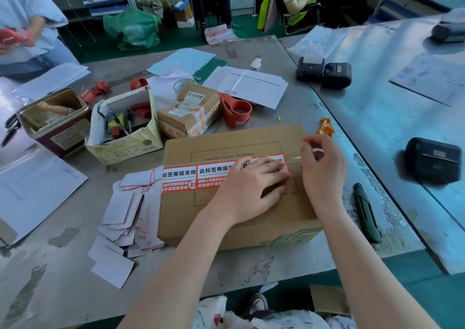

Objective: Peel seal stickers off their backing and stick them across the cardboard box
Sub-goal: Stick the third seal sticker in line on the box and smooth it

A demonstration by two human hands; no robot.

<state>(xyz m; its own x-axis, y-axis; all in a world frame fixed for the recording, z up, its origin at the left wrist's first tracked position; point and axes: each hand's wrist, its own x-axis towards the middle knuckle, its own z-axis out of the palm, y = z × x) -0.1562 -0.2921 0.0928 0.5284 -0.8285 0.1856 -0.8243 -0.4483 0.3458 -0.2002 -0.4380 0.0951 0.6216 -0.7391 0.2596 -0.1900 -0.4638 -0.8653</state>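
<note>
1. On top of the cardboard box (pixel 234 202), lying flat across its lid: red-and-white seal stickers (pixel 214 172) with bold black lettering, set end to end along the middle seam; reaching from the left edge, where one end is folding down over the side, toward the right.
2. Pressing down on the right end of the strip: left hand (pixel 249 185), fingers straight and together, palm low over the lid; clamped on nothing.
3. Hovering just beside it, over the taped seam at the box's right part: right hand (pixel 322 167), fingers loosely curled with thumb and forefinger near each other; whether anything thin is being pinched cannot be told.
4. Handling, judged only: likely light, thin and limp; tacky on the underside and apt to crease or stick to itself; probably best taken by a corner or short edge, then smoothed from one end outward to avoid bubbles.
5. Lying on the desk (pixel 314 112) just left of the box: a heap of white backing papers (pixel 123 218), some red-edged; probably spent.
6. Resting to the right of the box: a green utility knife (pixel 366 213); behind the box, a red tape dispenser (pixel 236 109) and a small taped parcel (pixel 188 112).
</note>
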